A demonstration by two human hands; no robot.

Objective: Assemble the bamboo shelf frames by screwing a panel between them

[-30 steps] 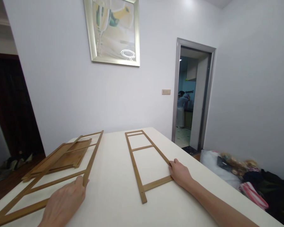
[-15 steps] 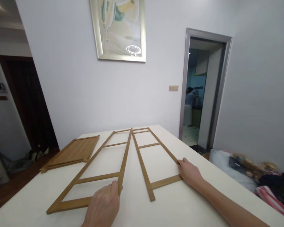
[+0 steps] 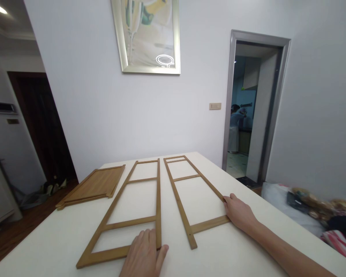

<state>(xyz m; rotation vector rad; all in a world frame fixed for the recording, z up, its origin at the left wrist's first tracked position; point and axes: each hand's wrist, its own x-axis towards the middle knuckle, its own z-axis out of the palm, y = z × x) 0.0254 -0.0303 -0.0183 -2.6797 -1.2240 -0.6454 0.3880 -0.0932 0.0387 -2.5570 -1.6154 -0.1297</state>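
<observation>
Two ladder-like wooden frames lie side by side on a white table (image 3: 213, 256). The left wooden frame (image 3: 158, 200) has several crossbars. My left hand (image 3: 144, 252) grips its near right corner, fingers inside the rail and thumb on the outer side. The right wooden frame (image 3: 180, 206) is angled away from it, with a narrow gap between them. My right hand (image 3: 239, 211) pinches its outer rail just above the near crossbar; the fingertips under the rail are hidden. Slatted wooden panels (image 3: 95, 184) are stacked flat at the table's left.
A framed picture (image 3: 174, 38) and a wall switch (image 3: 215, 106) are on the wall behind the table. Through a doorway (image 3: 228, 115) a person (image 3: 234, 123) stands in another room. Bags and cloth items (image 3: 308, 207) are heaped beyond the table's right edge.
The left frame has turned and its near end moved right, so its far end stands apart from the right frame. My left thumb has spread outward. The view has shifted slightly left.
</observation>
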